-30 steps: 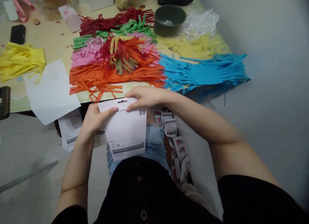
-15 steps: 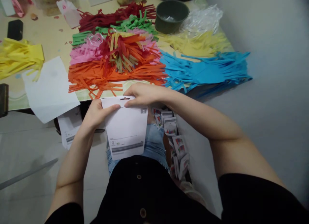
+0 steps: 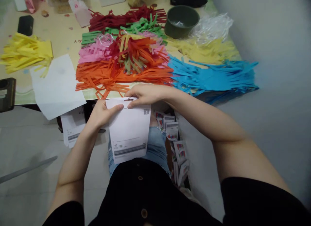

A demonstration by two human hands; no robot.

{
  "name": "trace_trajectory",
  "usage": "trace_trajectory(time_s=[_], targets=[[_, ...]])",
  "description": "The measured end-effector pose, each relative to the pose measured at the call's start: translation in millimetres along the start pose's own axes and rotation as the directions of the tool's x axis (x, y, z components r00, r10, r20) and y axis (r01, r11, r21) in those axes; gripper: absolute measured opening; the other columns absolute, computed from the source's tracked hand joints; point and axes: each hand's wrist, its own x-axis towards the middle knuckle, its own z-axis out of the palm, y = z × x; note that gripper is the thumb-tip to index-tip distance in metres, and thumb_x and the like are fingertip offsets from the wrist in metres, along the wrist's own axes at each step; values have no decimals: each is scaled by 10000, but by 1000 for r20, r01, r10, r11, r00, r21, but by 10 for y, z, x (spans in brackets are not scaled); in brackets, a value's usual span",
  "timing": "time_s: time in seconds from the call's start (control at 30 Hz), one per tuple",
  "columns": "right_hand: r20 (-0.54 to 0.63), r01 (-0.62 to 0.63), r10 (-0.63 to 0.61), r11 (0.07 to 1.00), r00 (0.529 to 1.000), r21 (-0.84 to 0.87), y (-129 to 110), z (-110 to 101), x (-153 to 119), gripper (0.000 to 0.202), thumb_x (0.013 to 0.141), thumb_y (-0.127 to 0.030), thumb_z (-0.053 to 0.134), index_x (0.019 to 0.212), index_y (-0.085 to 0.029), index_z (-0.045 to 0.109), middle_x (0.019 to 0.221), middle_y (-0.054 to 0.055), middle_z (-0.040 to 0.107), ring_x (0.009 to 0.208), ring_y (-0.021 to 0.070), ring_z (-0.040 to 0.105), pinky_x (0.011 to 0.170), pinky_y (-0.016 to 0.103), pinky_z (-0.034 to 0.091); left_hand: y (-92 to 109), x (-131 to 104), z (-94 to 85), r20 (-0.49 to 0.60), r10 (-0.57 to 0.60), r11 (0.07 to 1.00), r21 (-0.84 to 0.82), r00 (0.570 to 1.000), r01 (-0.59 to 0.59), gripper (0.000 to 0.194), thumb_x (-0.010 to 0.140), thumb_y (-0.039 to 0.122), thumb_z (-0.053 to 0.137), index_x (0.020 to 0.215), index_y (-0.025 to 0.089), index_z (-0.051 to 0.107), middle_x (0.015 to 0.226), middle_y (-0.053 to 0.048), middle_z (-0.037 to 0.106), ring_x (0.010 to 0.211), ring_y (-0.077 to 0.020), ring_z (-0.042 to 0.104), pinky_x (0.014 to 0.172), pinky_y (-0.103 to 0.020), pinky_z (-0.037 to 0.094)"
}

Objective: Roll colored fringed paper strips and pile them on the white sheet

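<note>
A white printed card [image 3: 130, 127] with a hang hole at its top hangs over my lap, just off the table's front edge. My left hand [image 3: 104, 112] grips its upper left side, thumb lying on the front. At the top edge by the hole, my right hand [image 3: 143, 94] pinches the card, its thumb pointing left toward the other thumb. The fingers behind the card are hidden. Just beyond my hands lie orange fringed paper strips [image 3: 97, 73], with a red, orange and tan bundle [image 3: 136, 52] on top.
Blue fringe [image 3: 216, 78], pale yellow fringe [image 3: 206, 51] and a dark green bowl [image 3: 181, 21] are on the right. Yellow fringe [image 3: 26, 52], a white sheet [image 3: 58, 89] and a phone [image 3: 7, 94] lie left. Several small packets [image 3: 179, 154] stand beside my right leg, near the wall.
The view has shifted slightly, so the table things appear a little farther right. Both hands keep their hold on the card, which has barely moved.
</note>
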Motion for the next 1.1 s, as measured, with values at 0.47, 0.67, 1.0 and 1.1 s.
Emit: trace_trajectory(time_s=[0.47,0.67,1.0,1.1], targets=[[190,36,-30,999,981,-28,-641,30,1088,315,924,-380,600,891,-101,744,735,26,687,649,120,578,621,218,370,-439,-480,-879,-82,19,999,49,996,-15,419,825,501,659,944,112,762,867,-70,759,764,-222,672,647,-262,502],[-186,82,-153,937,971,-339,-625,62,2311,448,1007,-273,495,1399,-68,563,1432,192,586,1342,271,542,1101,378,405,-584,-832,-1659,-127,-71,997,-45,989,66,369,831,519,680,811,152,646,762,-32,680,677,-166,599,585,-230,464],[8,207,-247,792,969,-574,-240,681,2413,491,981,-235,508,1427,-31,524,1524,251,465,1437,337,444,1215,553,298,-863,-309,-2358,-219,-44,980,-199,975,-1,416,822,540,695,776,187,479,681,40,467,564,-88,412,486,-178,323],[-14,266,-313,828,950,-493,-182,620,2362,385,954,-218,524,1291,-76,643,1422,235,574,1340,317,538,1194,558,332,-979,6,-2472,-190,-25,981,-196,981,-13,437,786,550,723,774,188,479,718,30,494,572,-89,424,485,-177,322]])
